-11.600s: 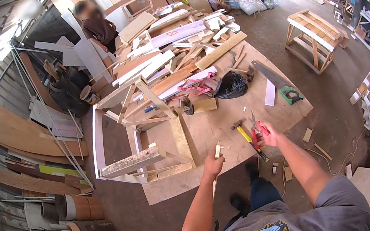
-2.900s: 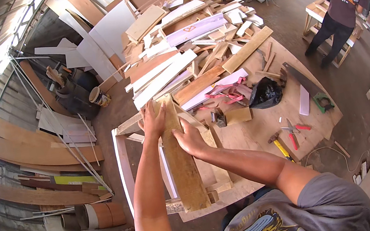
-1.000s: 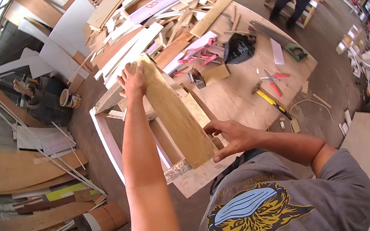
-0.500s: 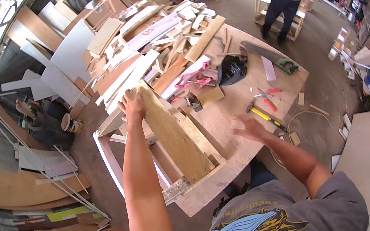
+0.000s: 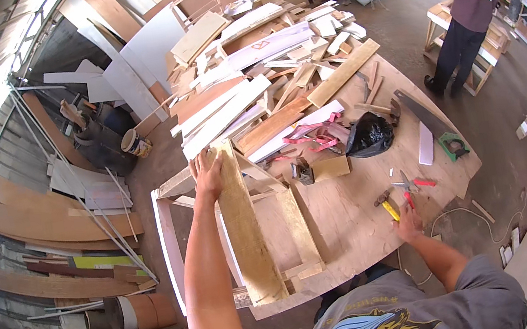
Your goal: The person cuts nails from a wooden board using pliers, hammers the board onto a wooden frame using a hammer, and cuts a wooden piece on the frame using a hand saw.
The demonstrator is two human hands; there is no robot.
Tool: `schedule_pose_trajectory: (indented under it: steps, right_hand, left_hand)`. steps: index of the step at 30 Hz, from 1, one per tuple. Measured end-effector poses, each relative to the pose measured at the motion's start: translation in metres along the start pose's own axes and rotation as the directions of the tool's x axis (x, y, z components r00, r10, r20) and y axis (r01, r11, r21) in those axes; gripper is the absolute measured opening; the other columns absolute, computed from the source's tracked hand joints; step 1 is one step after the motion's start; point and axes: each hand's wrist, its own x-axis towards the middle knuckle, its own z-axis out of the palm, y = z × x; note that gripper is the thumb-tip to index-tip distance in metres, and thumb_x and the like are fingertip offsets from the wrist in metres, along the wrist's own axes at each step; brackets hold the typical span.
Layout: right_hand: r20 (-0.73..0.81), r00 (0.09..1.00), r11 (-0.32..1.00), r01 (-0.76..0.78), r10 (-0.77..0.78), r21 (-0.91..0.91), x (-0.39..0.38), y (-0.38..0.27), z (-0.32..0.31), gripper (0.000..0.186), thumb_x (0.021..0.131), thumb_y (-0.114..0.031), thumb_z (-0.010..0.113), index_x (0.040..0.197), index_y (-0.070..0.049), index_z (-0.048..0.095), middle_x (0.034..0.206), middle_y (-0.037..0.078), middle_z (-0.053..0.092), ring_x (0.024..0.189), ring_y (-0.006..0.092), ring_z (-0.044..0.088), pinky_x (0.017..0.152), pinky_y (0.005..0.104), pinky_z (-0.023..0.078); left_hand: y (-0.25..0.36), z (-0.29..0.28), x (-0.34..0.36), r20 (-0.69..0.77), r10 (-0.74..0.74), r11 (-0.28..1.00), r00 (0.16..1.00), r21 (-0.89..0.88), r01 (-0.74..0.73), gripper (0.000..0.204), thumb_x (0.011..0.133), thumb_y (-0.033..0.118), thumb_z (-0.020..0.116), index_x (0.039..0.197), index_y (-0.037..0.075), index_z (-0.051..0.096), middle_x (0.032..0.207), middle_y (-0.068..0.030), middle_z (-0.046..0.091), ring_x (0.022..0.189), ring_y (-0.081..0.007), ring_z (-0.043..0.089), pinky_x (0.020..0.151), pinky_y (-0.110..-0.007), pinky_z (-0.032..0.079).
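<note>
A long flat wooden board (image 5: 246, 229) lies lengthwise over an open wooden frame (image 5: 301, 227) on the worktable. My left hand (image 5: 208, 176) is closed on the board's far end, at its left edge. At the table's right front, my right hand (image 5: 409, 224) has its fingers round the handle of a hammer (image 5: 390, 208). The hammer's head and a yellow stretch of handle show beyond the fingers; the rest is under the hand. Just past the hand lies a red-handled cutting tool (image 5: 407, 184), its blades pointing away.
Wood offcuts (image 5: 272, 46) are heaped on the far part of the worktable (image 5: 352, 247). A black plastic bag (image 5: 369, 134), a handsaw (image 5: 432, 120) and a wooden block (image 5: 331, 168) lie nearer. Beyond the table's right side a person (image 5: 470, 8) stands beside a low wooden bench (image 5: 440, 16).
My right hand has moved from above the tabletop down onto the hammer's handle. The left hand stays at the board's end, and the board lies further left across the frame. The view has shifted.
</note>
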Motion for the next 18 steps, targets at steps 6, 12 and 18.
schedule_pose_trajectory:
  steps: [6,12,18]
  right_hand:
    - [0.058,0.998,0.994,0.031,-0.037,0.103,0.013,0.023,0.016,0.037,0.098,-0.029,0.068,0.120,-0.002,0.059,0.119,0.024,0.066,0.103,0.0429,0.069,0.086,0.0536,0.056]
    - [0.043,0.993,0.835,0.068,-0.109,0.545,0.047,-0.087,-0.098,0.024,0.096,-0.020,0.065,0.109,0.001,0.063,0.091,0.026,0.069,0.093,0.0450,0.070,0.080,0.0514,0.054]
    - [-0.339,0.808,0.556,0.581,-0.481,0.595,0.101,-0.186,-0.223,0.025,0.097,-0.009,0.066,0.120,0.000,0.065,0.086,0.016,0.067,0.076,0.0312,0.068,0.069,0.0382,0.054]
  left_hand:
    - [0.007,0.001,0.003,0.031,0.016,0.999,0.999,0.038,-0.017,0.036,0.108,0.037,0.051,0.140,0.028,0.065,0.167,-0.0093,0.032,0.158,-0.0376,0.018,0.129,-0.057,0.015]
    - [-0.018,0.020,-0.005,-0.004,-0.165,0.986,0.986,-0.025,0.165,0.047,0.110,0.054,0.042,0.152,0.036,0.054,0.170,-0.0024,0.027,0.161,-0.0397,0.008,0.121,-0.071,0.024]
    - [0.027,-0.010,0.010,0.174,-0.048,0.998,0.984,0.058,0.038,0.061,0.105,0.063,0.046,0.158,0.032,0.046,0.172,-0.0040,0.026,0.161,-0.0430,0.004,0.131,-0.055,0.010]
